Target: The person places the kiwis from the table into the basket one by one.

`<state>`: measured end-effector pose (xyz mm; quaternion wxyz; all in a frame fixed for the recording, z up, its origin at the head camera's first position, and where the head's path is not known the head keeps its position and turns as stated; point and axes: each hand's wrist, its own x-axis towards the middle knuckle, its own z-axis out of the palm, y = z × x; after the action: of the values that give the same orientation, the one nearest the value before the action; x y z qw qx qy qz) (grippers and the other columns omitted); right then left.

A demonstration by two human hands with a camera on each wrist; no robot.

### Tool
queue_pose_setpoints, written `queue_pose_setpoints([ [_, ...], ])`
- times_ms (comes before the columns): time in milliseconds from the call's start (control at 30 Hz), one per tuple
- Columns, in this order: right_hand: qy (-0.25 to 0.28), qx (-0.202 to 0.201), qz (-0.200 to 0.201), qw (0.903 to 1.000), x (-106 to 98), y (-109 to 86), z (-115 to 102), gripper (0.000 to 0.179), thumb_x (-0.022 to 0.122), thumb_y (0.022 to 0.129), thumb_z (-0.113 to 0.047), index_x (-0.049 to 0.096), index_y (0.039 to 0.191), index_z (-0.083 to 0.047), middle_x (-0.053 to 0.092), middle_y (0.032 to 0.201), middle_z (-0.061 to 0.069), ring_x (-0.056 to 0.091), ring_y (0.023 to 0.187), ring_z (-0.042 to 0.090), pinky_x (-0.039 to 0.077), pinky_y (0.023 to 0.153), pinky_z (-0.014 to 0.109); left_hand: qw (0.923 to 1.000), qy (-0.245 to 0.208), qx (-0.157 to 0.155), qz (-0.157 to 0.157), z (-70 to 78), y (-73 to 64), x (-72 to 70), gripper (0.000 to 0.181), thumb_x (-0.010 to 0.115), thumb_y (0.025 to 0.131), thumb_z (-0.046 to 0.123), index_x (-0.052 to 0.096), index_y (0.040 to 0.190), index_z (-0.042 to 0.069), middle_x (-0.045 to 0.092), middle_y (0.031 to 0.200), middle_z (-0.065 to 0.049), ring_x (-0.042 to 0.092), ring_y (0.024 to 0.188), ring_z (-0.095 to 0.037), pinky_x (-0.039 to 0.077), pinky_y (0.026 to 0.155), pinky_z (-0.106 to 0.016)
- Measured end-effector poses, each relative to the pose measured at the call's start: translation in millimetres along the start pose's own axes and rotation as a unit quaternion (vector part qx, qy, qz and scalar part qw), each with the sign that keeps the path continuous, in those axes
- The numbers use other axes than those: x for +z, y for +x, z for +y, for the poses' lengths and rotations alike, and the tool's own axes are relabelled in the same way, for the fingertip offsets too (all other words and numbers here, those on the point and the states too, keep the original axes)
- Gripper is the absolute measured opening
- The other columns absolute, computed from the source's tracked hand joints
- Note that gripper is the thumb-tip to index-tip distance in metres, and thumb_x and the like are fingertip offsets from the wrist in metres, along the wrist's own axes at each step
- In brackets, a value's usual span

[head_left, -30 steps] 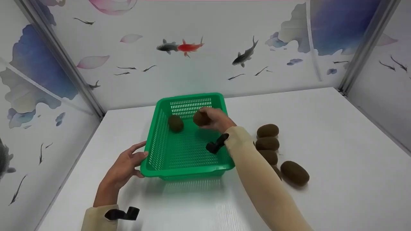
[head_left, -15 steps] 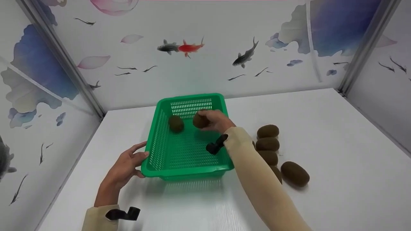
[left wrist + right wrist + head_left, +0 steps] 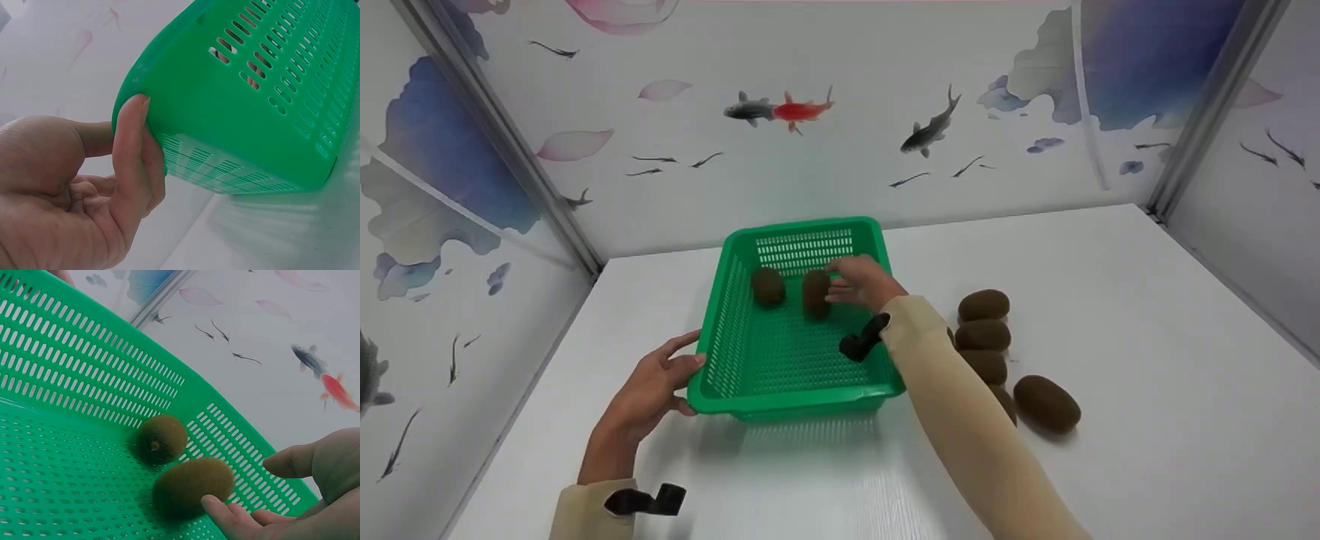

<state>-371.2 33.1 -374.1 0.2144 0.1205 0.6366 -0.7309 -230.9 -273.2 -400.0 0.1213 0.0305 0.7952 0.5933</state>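
A green plastic basket (image 3: 795, 401) with slotted walls stands on the white table. My left hand (image 3: 649, 394) grips its near left rim, thumb on one side and fingers on the other in the left wrist view. Inside, toward the far end, lie two brown kiwifruit: one kiwi (image 3: 769, 287) near the left wall, and a second kiwi (image 3: 816, 294) beside it. My right hand (image 3: 866, 283) is over the basket with thumb and fingers spread apart. In the right wrist view its fingertips (image 3: 211, 502) are right at the second kiwi (image 3: 194, 488).
To the right of the basket, several kiwis (image 3: 984, 335) lie in a column on the table (image 3: 1147, 322), partly hidden by the right sleeve (image 3: 960, 420). One more kiwi (image 3: 1047, 405) lies apart, nearer the front. White panels (image 3: 810, 172) printed with fish enclose the table.
My right hand has let go of the second kiwi, which now lies on the basket floor beside the first. The fingers have spread off it. My left hand stays on the rim.
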Motion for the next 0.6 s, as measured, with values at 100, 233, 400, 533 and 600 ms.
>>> queue_pose_setpoints([
  [100,-0.003,0.002,0.001,1.0,1,1.7,1,0.056,0.055,0.102,-0.015,0.035,0.153,-0.004,0.039,0.155,0.024,0.047,0.141,0.035,0.053,0.102,0.037,1.0,-0.001,0.001,-0.003,-1.0,-0.1,-0.8,0.062,0.053,0.105,0.027,0.025,0.157,0.009,0.069,0.117,-0.014,0.071,0.091,-0.017,0.057,0.058,-0.027],
  [233,-0.009,0.003,0.002,1.0,2,1.8,0,0.057,0.056,0.102,-0.018,0.036,0.154,-0.005,0.041,0.153,0.024,0.048,0.14,0.035,0.052,0.104,0.038,1.0,-0.003,0.001,-0.004,-1.4,-0.3,-1.1,0.062,0.053,0.105,0.027,0.025,0.157,0.009,0.069,0.117,-0.013,0.071,0.09,-0.017,0.057,0.059,-0.027],
  [400,-0.008,0.002,-0.005,0.9999,-1,-3.0,-1,0.056,0.056,0.102,-0.02,0.037,0.153,-0.005,0.042,0.153,0.023,0.049,0.14,0.034,0.051,0.106,0.039,1.0,-0.002,-0.001,-0.005,-1.8,0.8,0.8,0.062,0.053,0.105,0.027,0.025,0.157,0.009,0.068,0.12,-0.015,0.071,0.09,-0.017,0.057,0.059,-0.027],
  [533,-0.032,-0.034,-0.012,0.9988,1,-14.2,-2,0.057,0.056,0.101,-0.017,0.035,0.152,-0.001,0.042,0.153,0.022,0.048,0.141,0.034,0.05,0.107,0.039,1.0,-0.003,-0.001,-0.004,-1.7,0.4,0.1,0.061,0.052,0.105,0.026,0.026,0.157,0.009,0.068,0.119,-0.014,0.072,0.091,-0.017,0.058,0.059,-0.027],
  [600,-0.048,-0.058,-0.017,0.997,2,-21.3,-2,0.058,0.057,0.1,-0.016,0.035,0.151,0.002,0.043,0.152,0.022,0.047,0.141,0.034,0.05,0.107,0.04,1.0,-0.005,-0.001,-0.004,-1.8,0.0,-0.8,0.061,0.052,0.105,0.026,0.025,0.157,0.009,0.067,0.12,-0.015,0.072,0.092,-0.017,0.058,0.06,-0.027],
])
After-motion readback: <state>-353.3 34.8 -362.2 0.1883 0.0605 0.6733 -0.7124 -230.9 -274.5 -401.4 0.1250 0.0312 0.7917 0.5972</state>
